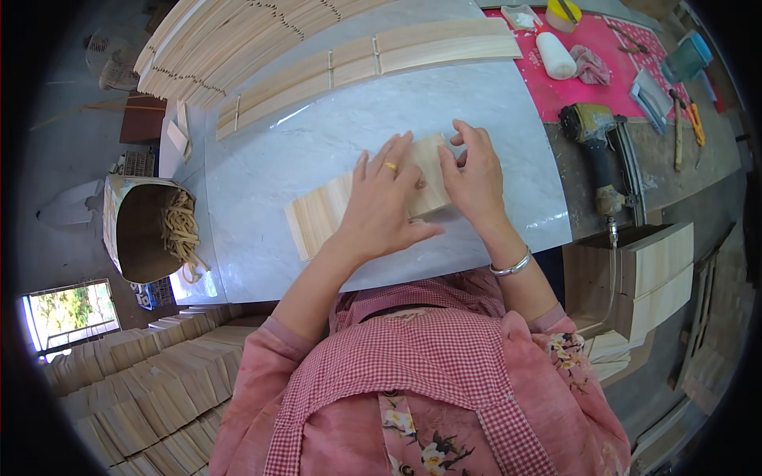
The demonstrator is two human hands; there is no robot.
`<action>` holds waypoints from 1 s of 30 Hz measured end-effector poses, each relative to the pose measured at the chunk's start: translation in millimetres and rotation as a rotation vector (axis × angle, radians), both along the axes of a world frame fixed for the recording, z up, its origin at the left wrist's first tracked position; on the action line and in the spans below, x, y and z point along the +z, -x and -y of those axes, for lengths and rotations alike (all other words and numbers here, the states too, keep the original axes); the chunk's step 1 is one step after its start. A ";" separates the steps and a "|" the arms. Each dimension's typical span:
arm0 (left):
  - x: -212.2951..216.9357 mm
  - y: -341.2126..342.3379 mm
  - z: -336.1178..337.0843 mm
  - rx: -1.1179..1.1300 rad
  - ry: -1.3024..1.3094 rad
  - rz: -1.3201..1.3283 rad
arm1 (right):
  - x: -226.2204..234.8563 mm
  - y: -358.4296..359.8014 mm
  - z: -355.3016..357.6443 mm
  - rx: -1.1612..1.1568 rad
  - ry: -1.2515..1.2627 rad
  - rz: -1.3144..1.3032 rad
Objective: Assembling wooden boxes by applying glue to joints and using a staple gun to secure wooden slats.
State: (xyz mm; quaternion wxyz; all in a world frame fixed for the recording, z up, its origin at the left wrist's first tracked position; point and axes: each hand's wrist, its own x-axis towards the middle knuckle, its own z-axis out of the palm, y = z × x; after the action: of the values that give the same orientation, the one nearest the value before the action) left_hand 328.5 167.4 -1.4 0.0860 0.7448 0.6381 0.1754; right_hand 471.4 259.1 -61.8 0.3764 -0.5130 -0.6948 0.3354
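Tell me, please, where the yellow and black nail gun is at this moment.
In the head view, the yellow and black nail gun is on the right, beside the right edge of the pale marbled tabletop, just below the bright pink sheet.

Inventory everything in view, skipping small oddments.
Marbled tabletop: one, pale grey, centre
Flat wooden workpiece: one or more, pale, on tabletop
Long wooden boards: unclear count, pale, far side
Stacked wooden slats: many, pale, upper left
Flat sheet: one, hot pink, upper right
Nail gun: one, yellow and black, right
Pliers: one, orange, right
Open container: one, brown inside, left
Thin strips: many, tan, at container mouth
Stacked boards: many, pale, lower left
Wooden boxes: count unclear, pale, lower right
Caged fan: one, grey, upper left
Window: one, bright, left
Left hand: one, on workpiece
Right hand: one, workpiece's right end
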 end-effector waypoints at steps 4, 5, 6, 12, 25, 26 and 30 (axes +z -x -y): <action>-21.2 2.8 -15.5 0.003 -0.017 0.137 | -3.5 -4.5 -7.6 0.107 -0.003 -0.057; -24.1 2.8 -17.1 0.008 -0.023 0.182 | -4.3 -5.0 -8.4 0.145 -0.005 -0.076; -25.3 1.4 -18.6 0.004 -0.019 0.182 | -5.2 -5.6 -8.3 0.141 -0.001 -0.077; -29.3 -2.7 -19.9 0.023 -0.092 0.182 | -9.6 -3.0 -0.7 0.094 -0.093 -0.104; -28.0 0.1 -19.9 0.017 -0.078 0.165 | 15.1 -61.2 14.7 0.253 0.032 -0.242; -28.5 -0.5 -20.4 0.015 -0.075 0.170 | 16.1 -63.4 19.1 0.250 0.034 -0.238; -28.7 -1.7 -20.4 0.025 -0.084 0.162 | 21.2 -66.2 32.9 0.261 -0.124 -0.028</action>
State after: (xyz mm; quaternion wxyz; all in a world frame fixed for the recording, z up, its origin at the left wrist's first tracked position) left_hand 330.2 187.8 -30.1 0.1036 0.7232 0.6303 0.2627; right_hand 537.6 226.1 -40.6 0.3703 -0.3894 -0.7696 0.3448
